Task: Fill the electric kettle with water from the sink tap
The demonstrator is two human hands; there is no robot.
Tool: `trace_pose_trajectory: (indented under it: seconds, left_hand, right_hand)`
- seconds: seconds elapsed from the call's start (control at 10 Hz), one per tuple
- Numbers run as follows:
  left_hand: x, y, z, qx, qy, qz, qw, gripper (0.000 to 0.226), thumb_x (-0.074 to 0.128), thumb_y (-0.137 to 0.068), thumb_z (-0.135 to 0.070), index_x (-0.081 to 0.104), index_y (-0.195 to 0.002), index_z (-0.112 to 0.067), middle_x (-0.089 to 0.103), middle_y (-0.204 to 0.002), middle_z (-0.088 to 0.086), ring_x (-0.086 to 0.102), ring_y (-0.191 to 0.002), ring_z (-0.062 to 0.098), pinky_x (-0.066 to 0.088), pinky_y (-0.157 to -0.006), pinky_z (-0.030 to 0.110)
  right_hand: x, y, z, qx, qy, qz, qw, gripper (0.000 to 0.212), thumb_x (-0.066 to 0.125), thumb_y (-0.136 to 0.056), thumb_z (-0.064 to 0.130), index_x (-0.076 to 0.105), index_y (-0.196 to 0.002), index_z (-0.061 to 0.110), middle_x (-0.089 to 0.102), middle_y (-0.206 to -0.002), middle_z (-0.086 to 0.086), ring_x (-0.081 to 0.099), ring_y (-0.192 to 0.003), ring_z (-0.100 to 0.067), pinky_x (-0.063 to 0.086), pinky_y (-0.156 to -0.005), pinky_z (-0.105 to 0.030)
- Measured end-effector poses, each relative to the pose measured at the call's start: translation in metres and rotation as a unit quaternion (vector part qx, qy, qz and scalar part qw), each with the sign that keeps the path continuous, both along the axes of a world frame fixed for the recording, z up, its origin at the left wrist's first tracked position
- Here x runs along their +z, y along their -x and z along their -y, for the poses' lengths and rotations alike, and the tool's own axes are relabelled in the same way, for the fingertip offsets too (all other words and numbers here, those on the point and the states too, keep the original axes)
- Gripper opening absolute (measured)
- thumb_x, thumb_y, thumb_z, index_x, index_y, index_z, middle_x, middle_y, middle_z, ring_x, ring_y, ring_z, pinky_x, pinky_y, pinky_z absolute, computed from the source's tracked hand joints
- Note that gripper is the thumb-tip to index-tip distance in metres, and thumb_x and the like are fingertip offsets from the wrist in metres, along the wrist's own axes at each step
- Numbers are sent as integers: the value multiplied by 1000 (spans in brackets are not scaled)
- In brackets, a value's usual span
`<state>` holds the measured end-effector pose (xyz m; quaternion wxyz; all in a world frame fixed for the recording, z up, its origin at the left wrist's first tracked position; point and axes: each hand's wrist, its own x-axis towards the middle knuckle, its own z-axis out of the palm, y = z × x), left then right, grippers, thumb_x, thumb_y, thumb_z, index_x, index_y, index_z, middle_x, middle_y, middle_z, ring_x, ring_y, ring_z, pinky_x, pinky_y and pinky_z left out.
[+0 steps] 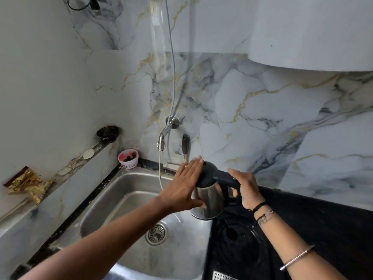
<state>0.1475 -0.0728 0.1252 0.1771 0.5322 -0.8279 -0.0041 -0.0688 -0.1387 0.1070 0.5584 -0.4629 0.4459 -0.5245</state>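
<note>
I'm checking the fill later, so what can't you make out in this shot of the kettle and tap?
Head view only:
- Water level in the kettle: its black lid hides it.
- Kettle spout: covered by the left hand.
- Kettle handle: mostly under the right hand.
- Tap control: not visible.
- Cup label: too small.

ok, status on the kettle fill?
Right hand gripping kettle handle; left hand flat against kettle body, open. Kettle lid shut, held over sink edge, right of tap. Thin stream running from tap, missing kettle.

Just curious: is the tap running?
On: a thin stream falls from the tap into the sink, left of the kettle.
</note>
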Motion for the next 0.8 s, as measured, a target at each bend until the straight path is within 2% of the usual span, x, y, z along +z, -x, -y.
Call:
trace_pose_trajectory:
  seconds: [0.1,0.2,0.3,0.4,0.5,0.6,0.7,0.8]
  left_hand:
    - [-34,42,-32,134,-25,-176,975,146,66,-59,-83,-26,-151,-18,-21,-164,10,-18,-151,22,-11,-122,40]
    - [-56,67,-45,175,-137,-312,924,147,75,-49,-82,-10,-155,-26,-1,-167,2,-2,-153,21,9,-124,43]
    - [-90,103,-52,116,-203,-390,891,106,92,-51,-56,30,-137,-57,47,-140,-34,39,-134,-7,35,-104,10]
    - [-111,121,-56,133,-215,-408,877,99,96,-50,-45,39,-130,-54,54,-130,-35,45,-126,-13,35,-94,1]
    - [-130,142,-55,137,-226,-422,867,103,98,-47,-39,42,-133,-43,55,-134,-24,49,-128,-3,39,-103,13]
    - [-134,147,-50,130,-224,-414,873,104,97,-44,-47,42,-131,-48,56,-130,-29,50,-125,-7,39,-100,10]
    - [-127,141,-52,110,-226,-374,893,100,94,-44,-56,41,-128,-49,55,-128,-27,49,-123,-13,36,-93,2]
    - [-120,136,-58,98,-226,-355,902,96,88,-55,-59,41,-136,-43,54,-137,-17,48,-128,-7,37,-101,10]
  right_hand:
    - [-9,50,-17,3,3,7,1000,32,67,-76,27,61,-49,11,49,-43,-3,43,-36,-19,29,-40,-23]
    - [-27,78,-27,4,-9,8,1000,33,66,-78,27,63,-48,15,50,-45,-7,43,-38,-20,29,-43,-26]
    - [-63,114,-38,18,-54,-30,998,35,71,-68,37,63,-51,7,50,-42,-9,41,-33,-20,27,-36,-20]
    - [-85,131,-46,9,-78,-26,997,36,71,-68,33,68,-67,-3,56,-57,-15,47,-45,-22,31,-41,-25]
    - [-103,150,-52,-35,-99,-8,994,28,68,-69,29,65,-56,4,56,-53,-12,46,-40,-21,31,-38,-24]
    - [-107,156,-51,-67,-104,6,992,28,66,-71,25,63,-49,10,55,-48,-10,47,-39,-22,32,-37,-24]
    - [-107,156,-57,-75,-100,-22,992,30,63,-82,19,63,-53,10,58,-51,-6,51,-46,-21,37,-38,-26]
    - [-101,157,-63,-77,-59,-71,993,39,60,-87,19,55,-48,18,55,-46,8,50,-45,-10,40,-42,-27]
